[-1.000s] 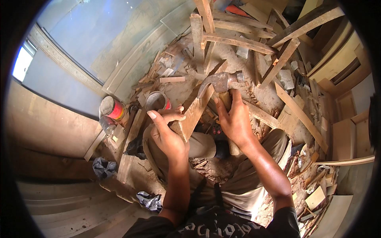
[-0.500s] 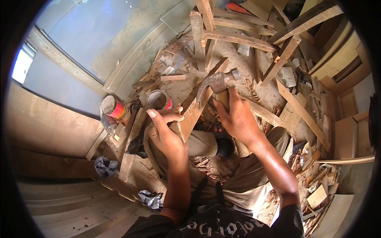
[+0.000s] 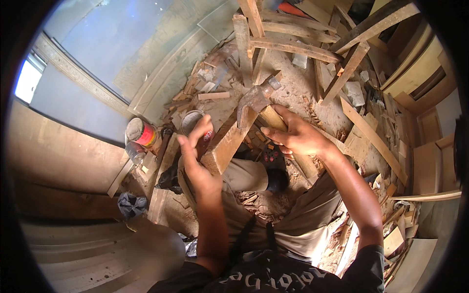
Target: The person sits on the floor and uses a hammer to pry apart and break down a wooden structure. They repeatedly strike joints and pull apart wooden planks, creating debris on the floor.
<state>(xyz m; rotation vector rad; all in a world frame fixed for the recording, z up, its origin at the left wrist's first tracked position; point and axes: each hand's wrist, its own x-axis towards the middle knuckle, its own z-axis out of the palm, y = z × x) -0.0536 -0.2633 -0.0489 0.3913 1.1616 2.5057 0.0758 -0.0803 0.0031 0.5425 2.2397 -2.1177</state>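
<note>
A reddish-brown wooden block (image 3: 228, 141) slants up and away in front of me, its near end beside the palm of my left hand (image 3: 199, 158). That hand is open, thumb and forefinger raised apart; its other fingers are hard to make out. At the block's far end sits a rusty claw hammer (image 3: 256, 100), claw curving down over the wood. My right hand (image 3: 300, 134) is closed loosely round the hammer's thick wooden handle near the head, fingers along its side. The handle's lower part slopes down past my hand toward my lap. Whether a nail sits under the claw cannot be seen.
A tin can (image 3: 191, 119) stands behind my left hand, with a red-labelled can (image 3: 141, 133) farther left. Wood scraps (image 3: 212, 95) cover the floor. A wooden frame (image 3: 293, 49) stands ahead, with planks (image 3: 373, 139) at right. Crumpled dark plastic (image 3: 132, 205) lies at left.
The hammer head has shifted left and tilted, with the handle's lower end swinging right. My right hand has turned on the handle. My left hand has moved left, its forefinger lifting.
</note>
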